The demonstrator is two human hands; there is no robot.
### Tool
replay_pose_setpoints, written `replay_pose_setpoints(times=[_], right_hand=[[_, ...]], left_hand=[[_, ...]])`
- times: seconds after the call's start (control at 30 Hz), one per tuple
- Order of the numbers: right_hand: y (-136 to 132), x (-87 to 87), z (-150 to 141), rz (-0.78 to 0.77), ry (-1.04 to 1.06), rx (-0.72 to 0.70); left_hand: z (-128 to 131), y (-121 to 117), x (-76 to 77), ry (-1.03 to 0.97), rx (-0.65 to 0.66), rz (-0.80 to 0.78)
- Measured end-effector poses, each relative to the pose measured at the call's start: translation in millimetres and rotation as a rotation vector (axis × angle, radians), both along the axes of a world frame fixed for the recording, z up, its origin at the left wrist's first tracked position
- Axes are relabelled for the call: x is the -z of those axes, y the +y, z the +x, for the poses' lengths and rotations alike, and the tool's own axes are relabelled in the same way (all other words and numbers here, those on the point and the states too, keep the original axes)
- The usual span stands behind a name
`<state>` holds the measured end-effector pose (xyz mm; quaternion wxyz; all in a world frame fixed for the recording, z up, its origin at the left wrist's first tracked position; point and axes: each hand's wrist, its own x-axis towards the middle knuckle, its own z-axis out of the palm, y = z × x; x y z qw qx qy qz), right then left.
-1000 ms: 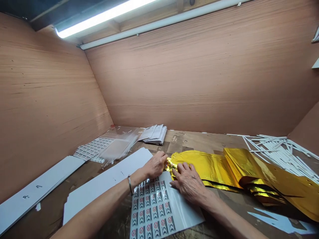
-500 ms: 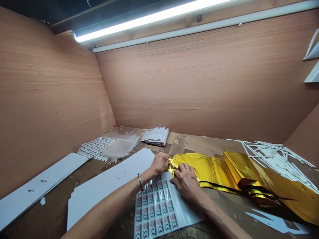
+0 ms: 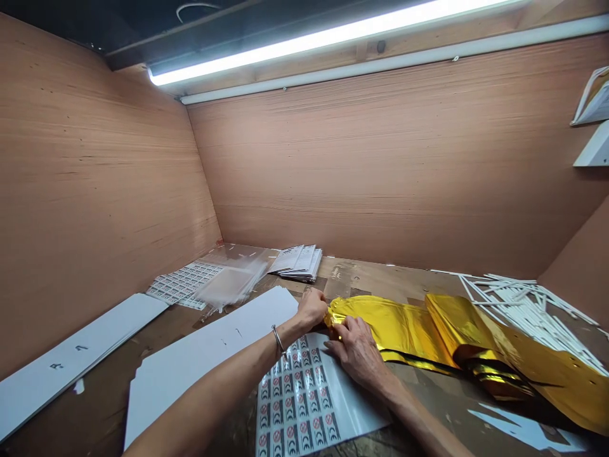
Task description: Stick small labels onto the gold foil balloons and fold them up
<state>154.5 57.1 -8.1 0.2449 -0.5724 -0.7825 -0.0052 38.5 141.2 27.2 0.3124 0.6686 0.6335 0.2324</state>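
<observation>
Gold foil strip [image 3: 390,331], lying folded on the desk [image 3: 375,274], its crumpled end gathered in the closed left hand [image 3: 313,309]; right hand [image 3: 359,352] rests on the foil just beside that end, its grip not discernible. Left wrist carries a metal bangle [image 3: 278,339]. Around the strip: printed label sheet [image 3: 304,400] directly below, white card [image 3: 204,362] to the left, white sticks [image 3: 528,311] beyond the far end.

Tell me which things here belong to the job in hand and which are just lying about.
In use: left hand, right hand, gold foil, printed sheet.
Lying about: white sticks, white board, clear bags, papers.
</observation>
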Motion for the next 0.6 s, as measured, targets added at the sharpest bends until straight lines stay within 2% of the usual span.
replay_pose_setpoints(times=[0.1,0.23,0.33,0.4,0.47,0.53,0.6], right_hand=[[2.1,2.0,-0.1,0.033,0.029,0.057],[11.4,5.9,2.0,0.059,0.079,0.153],[20.1,-3.8,8.3,0.050,0.262,0.212],[23.9,-19.4,22.0,0.057,0.428,0.261],[23.7,-39.0,51.1,0.089,0.586,0.309],[17.3,-57.1,97.9,0.142,0.684,0.356],[2.6,-68.2,156.1,0.227,0.666,0.413]], left_hand=[[3.3,-0.9,1.7,-0.382,-0.124,-0.186],[9.5,-3.8,-2.4,-0.495,-0.112,-0.208],[9.7,-3.8,-5.0,-0.562,-0.084,-0.150],[6.1,-2.0,-4.6,-0.527,-0.093,-0.082],[0.0,0.9,-2.8,-0.385,-0.099,-0.022],[-6.9,3.8,-1.0,-0.183,-0.072,0.013],[-13.1,4.6,-0.5,0.008,-0.003,0.065]])
